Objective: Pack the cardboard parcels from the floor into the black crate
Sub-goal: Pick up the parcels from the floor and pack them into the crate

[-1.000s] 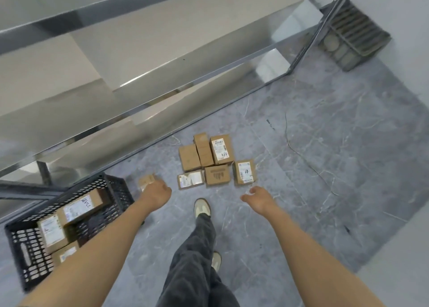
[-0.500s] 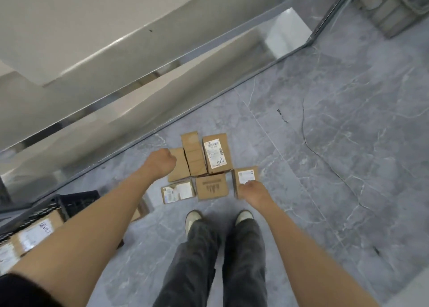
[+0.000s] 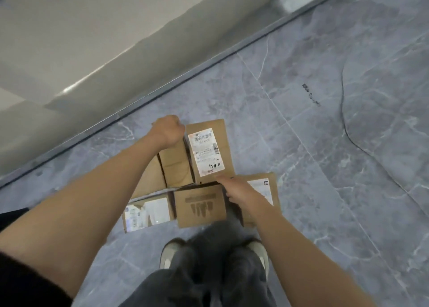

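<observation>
Around the parcels you had grey marbled floor tiles [image 3: 301, 167], and behind them the grey metal base rail of a shelving unit [image 3: 162, 91] ran on a slant, nearest the cluster at its far left. A thin dark line [image 3: 343, 121] curved over the tiles well to the right, with a small dark scuff [image 3: 311, 95] beside it. Your two pale shoes [image 3: 168, 255] and dark trousers [image 3: 209, 283] stood just in front of the front row.

The brown cardboard parcels lay on the floor, packed edge to edge. At the back were a tall parcel with a white handwritten shipping label [image 3: 209, 153], a narrow plain parcel [image 3: 176, 165] touching its left side, and another plain parcel [image 3: 148, 179] half hidden under your left forearm. In front lay a flat parcel with a glossy white label [image 3: 148, 211], a square parcel with a brown printed mark [image 3: 200, 205] and a right-hand parcel with a white label [image 3: 269, 190].

Your left hand [image 3: 168, 132] was curled over the far end of the narrow plain parcel; its fingers were hidden, so I cannot tell whether it gripped. Your right hand [image 3: 236, 190] lay on the right-hand parcel's left edge, fingers fairly straight, reaching towards the tall parcel's near corner and holding nothing.

Floor tile ran on wide to the right of the cluster; the rail closed it in behind, and your feet in front.
</observation>
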